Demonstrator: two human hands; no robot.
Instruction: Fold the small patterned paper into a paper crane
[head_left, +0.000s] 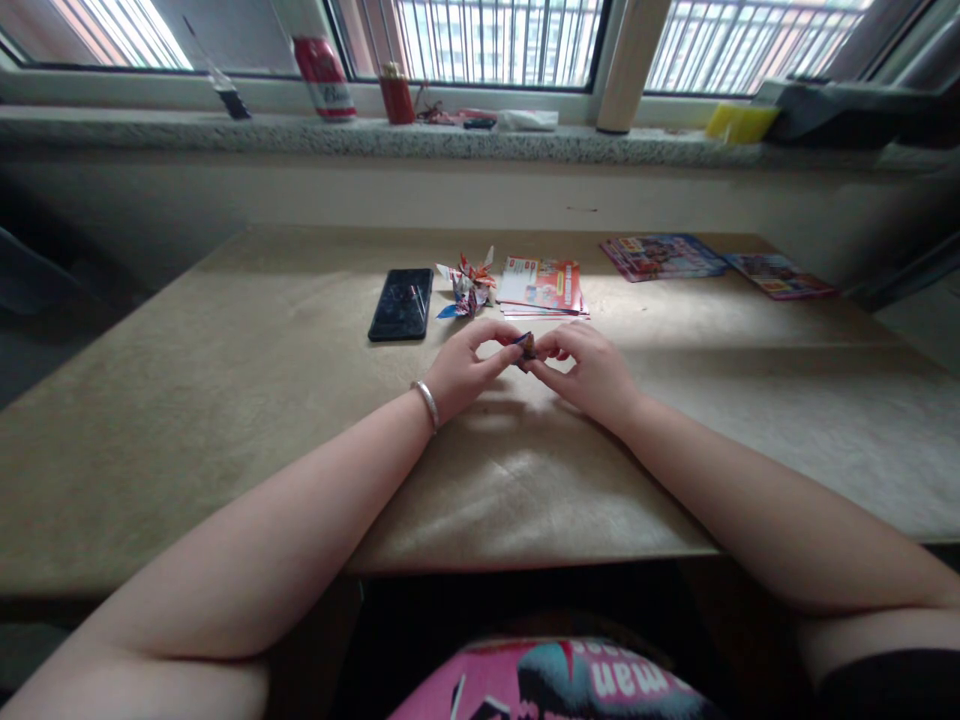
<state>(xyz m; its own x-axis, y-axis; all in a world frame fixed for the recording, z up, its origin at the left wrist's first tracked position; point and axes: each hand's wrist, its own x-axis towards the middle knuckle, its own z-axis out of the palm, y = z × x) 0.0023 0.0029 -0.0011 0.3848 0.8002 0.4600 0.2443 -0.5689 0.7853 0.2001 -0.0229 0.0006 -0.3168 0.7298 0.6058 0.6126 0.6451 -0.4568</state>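
1. Upper left: a red-and-white can (322, 80), smooth and cylindrical, stands on a speckled stone windowsill (165, 135).
2. Left to right across the frame: a pale beige worktop (187, 400) with a faint sheen.
3. Left of centre: a flat, glossy black phone (400, 306).
4. Centre: the left hand (466, 368), its wrist ringed by a silvery bangle (425, 405), pinches a small folded piece (526, 347), dark and angular, seemingly paper. Fingertips partly cover it.
5. Just beyond the left hand: spiky, multicoloured folded shapes (469, 288).
6. Right of these: stacked red-and-white printed sheets (541, 285), just beyond the folded piece.
7. Right of centre: the right hand (592, 365), fingers closed on the piece's other side.
8. Upper right: fanned, colourful printed sheets (667, 256).
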